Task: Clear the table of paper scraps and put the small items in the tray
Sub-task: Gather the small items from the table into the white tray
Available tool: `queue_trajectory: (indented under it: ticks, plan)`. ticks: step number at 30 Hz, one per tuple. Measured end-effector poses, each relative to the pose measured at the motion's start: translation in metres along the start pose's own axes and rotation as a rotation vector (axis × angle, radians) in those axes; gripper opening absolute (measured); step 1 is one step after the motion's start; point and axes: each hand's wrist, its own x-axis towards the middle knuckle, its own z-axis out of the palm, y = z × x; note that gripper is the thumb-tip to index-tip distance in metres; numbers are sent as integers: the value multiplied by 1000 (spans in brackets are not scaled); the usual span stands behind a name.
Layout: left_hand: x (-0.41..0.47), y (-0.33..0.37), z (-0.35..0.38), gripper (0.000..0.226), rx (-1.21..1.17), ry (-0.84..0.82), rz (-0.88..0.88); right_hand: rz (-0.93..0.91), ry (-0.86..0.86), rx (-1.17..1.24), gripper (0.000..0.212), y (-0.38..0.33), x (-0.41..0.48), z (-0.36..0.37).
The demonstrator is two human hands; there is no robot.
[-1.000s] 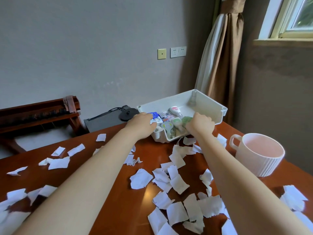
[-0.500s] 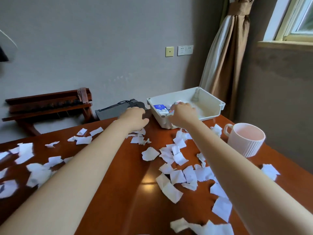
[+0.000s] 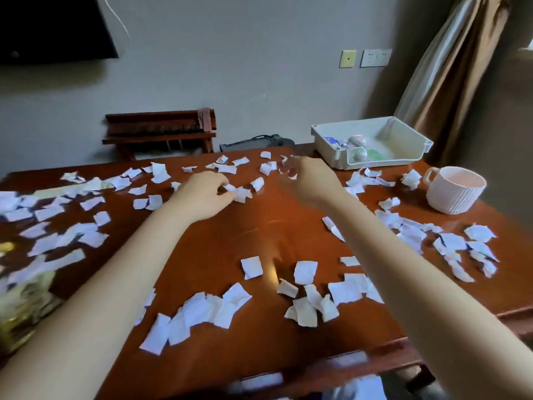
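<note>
— What is held in the containers?

— In the white tray [image 3: 331, 157], set at the far right corner of the table [image 3: 259, 226], a few small items [image 3: 357, 140] are gathered toward its near left part: one blue and white, one pale pink, one green. A ribbed white mug [image 3: 455, 194] is stood nearer than the tray and to its right, apart from it. A pinkish inside is seen, but any contents cannot be made out.

— And where are the paper scraps found, measured against the hands?

— Paper scraps [image 3: 202, 310] are scattered over nearly the whole tabletop. The left hand [image 3: 204, 194] is lowered at mid-table with its fingers curled, and a white scrap [image 3: 241, 194] is pinched by its near edge between fingertips and thumb. The right hand [image 3: 313, 183] is held just to the right of it, between the left hand and the tray and apart from the tray's wall. Its fingers are curled, with bits of white seen about the tips.

— Can that second grip be told?

— It cannot. The hand is smeared by motion, so it cannot be told whether paper is held or merely lies behind the fingers. A yellowish mass [image 3: 20, 298] at the left edge is blurred and cut off by the frame, and the table's near edge is smeared too.
</note>
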Motion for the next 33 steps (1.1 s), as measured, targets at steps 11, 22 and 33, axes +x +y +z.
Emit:
queue_trajectory:
  ticks: [11,22,33]
  plan:
    - [-133,-123,-4,43,-28,41,-244,-227,-246,14,30,-114,-67,69]
    - [-189,-207,-14,84,188,-58,-599,-565,-544,-44,52,-193,-98,126]
    - [-190,-202,-10,110,209,25,-668,-522,-528,46,44,-203,-92,131]
